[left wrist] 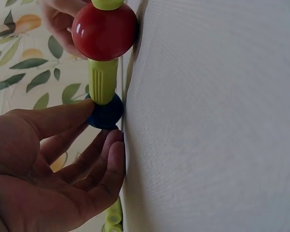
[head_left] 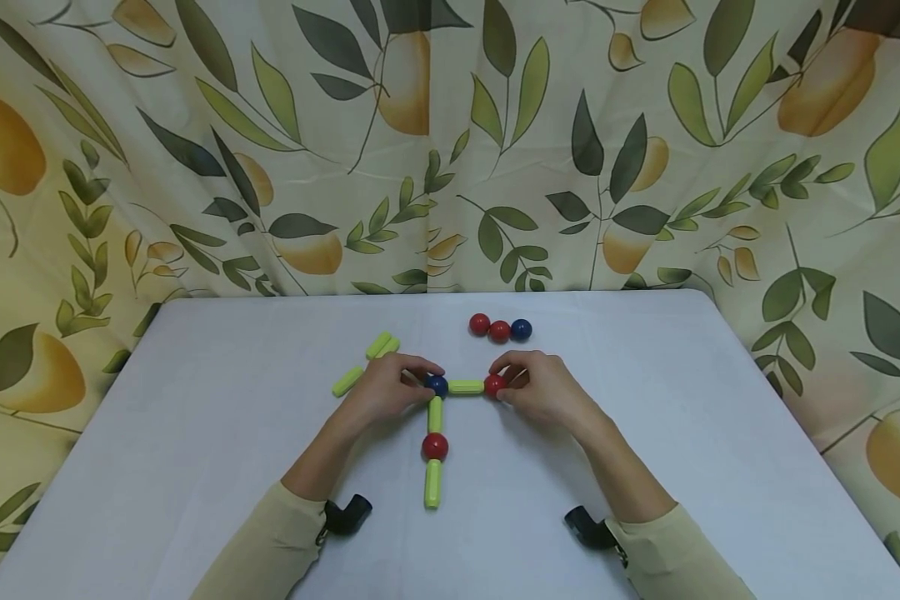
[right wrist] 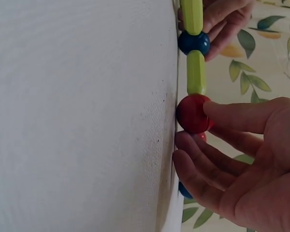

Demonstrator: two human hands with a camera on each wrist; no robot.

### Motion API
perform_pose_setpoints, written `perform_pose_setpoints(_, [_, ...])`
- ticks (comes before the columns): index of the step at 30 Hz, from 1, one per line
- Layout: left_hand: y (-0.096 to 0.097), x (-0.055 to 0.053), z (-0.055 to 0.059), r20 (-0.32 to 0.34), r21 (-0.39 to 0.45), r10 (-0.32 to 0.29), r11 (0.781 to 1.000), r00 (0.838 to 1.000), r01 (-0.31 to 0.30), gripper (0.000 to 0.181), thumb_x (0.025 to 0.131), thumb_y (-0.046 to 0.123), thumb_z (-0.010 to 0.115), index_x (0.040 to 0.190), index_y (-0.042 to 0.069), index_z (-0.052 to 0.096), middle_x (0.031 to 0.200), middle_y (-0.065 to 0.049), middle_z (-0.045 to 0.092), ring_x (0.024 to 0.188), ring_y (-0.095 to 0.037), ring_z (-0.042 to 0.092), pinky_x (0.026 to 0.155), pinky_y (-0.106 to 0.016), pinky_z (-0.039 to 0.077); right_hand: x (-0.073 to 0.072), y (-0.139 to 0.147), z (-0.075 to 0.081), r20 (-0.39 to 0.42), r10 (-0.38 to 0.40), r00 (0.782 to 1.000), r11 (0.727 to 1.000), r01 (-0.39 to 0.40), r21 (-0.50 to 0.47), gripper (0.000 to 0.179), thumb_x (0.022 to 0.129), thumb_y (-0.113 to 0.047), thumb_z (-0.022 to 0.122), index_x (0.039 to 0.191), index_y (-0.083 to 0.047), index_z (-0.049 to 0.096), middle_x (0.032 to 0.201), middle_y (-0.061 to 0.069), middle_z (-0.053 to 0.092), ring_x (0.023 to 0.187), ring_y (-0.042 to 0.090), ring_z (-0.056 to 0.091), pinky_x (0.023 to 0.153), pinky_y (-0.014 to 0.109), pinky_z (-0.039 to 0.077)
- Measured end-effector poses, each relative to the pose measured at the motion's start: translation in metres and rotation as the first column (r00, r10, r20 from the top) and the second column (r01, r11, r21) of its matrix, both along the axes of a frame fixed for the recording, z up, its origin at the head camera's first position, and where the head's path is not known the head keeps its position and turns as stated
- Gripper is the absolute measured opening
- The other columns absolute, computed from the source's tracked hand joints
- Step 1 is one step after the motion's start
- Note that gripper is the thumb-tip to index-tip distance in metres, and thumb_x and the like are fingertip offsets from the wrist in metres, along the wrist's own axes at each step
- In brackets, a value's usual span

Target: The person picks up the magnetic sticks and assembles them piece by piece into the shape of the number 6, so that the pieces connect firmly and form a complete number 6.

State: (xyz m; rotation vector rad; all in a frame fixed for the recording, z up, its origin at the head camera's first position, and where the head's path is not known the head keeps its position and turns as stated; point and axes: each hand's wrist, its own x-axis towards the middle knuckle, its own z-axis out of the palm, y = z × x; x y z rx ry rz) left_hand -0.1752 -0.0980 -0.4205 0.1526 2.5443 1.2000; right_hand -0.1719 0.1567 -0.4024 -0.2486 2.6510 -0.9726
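Observation:
My left hand point(head_left: 390, 385) pinches a blue ball point(head_left: 437, 385) at the corner of a joined chain. From that ball a yellow-green rod point(head_left: 466, 387) runs right to a red ball point(head_left: 494, 386), which my right hand point(head_left: 542, 385) holds between thumb and fingers. A second rod point(head_left: 435, 415) comes down from the blue ball toward me to another red ball point(head_left: 435, 447), with a further rod point(head_left: 432, 485) below it. In the left wrist view, the thumb and fingertips lie around the blue ball point(left wrist: 105, 112). The right wrist view shows the thumb against the red ball point(right wrist: 193, 113).
Two loose red balls point(head_left: 480, 324) and a blue ball point(head_left: 521, 330) sit in a row at the back of the white table point(head_left: 232, 400). Several loose yellow-green rods point(head_left: 347, 382) lie beyond my left hand. A leaf-patterned curtain point(head_left: 510, 192) hangs behind the table.

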Motion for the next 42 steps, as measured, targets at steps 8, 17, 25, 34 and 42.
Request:
perform_pose_setpoints(8, [-0.002,0.000,0.002,-0.008,0.014,-0.003,1.000,1.000,0.003,0.027,0.093,0.012,0.078,0.117,0.023,0.079,0.111,-0.001,0.072,0.101,-0.021,0.064,0.086,-0.033,0.057,-0.003,0.005,0.003,-0.013,0.017,1.000,1.000,-0.017,-0.024,0.029,0.093,-0.013,0.077,0.121,-0.012,0.072,0.111,0.008,0.073,0.102,0.026,0.067,0.090,0.040,0.059])
perform_pose_setpoints(17, [-0.003,0.000,0.004,-0.008,0.024,0.000,1.000,1.000,0.001,0.026,0.093,0.012,0.078,0.117,0.022,0.079,0.111,-0.001,0.072,0.100,-0.021,0.064,0.084,-0.031,0.057,-0.010,0.017,0.012,-0.074,-0.052,0.996,0.998,0.050,-0.029,0.028,0.097,-0.016,0.072,0.124,-0.007,0.071,0.118,0.014,0.072,0.106,0.030,0.068,0.090,0.042,0.059])
perform_pose_setpoints(25, [0.000,0.000,0.001,0.002,0.043,-0.001,0.999,1.000,0.001,0.026,0.093,0.012,0.078,0.117,0.021,0.079,0.112,-0.003,0.071,0.101,-0.021,0.064,0.085,-0.032,0.059,-0.032,0.025,0.013,-0.088,-0.180,0.980,0.983,0.176,-0.047,0.036,0.098,-0.014,0.070,0.132,-0.005,0.065,0.133,0.022,0.065,0.119,0.038,0.064,0.098,0.050,0.056])
perform_pose_setpoints(34, [0.003,0.000,0.001,0.030,0.049,0.009,0.999,1.000,-0.010,0.026,0.093,0.011,0.078,0.116,0.022,0.079,0.112,-0.002,0.071,0.102,-0.021,0.064,0.085,-0.032,0.059,-0.058,0.032,0.002,-0.085,-0.173,0.981,0.985,0.174,0.006,0.055,0.094,-0.014,0.071,0.146,-0.007,0.055,0.144,0.029,0.055,0.126,0.045,0.061,0.104,0.057,0.050])
perform_pose_setpoints(42, [0.000,0.000,0.002,0.036,0.043,0.025,0.999,0.999,-0.026,0.027,0.092,0.012,0.079,0.116,0.022,0.080,0.111,-0.001,0.071,0.102,-0.020,0.064,0.084,-0.032,0.059,-0.071,0.030,-0.005,-0.057,-0.164,0.985,0.986,0.163,-0.038,0.046,0.094,-0.011,0.072,0.139,-0.006,0.062,0.134,0.027,0.063,0.121,0.041,0.064,0.099,0.050,0.051])
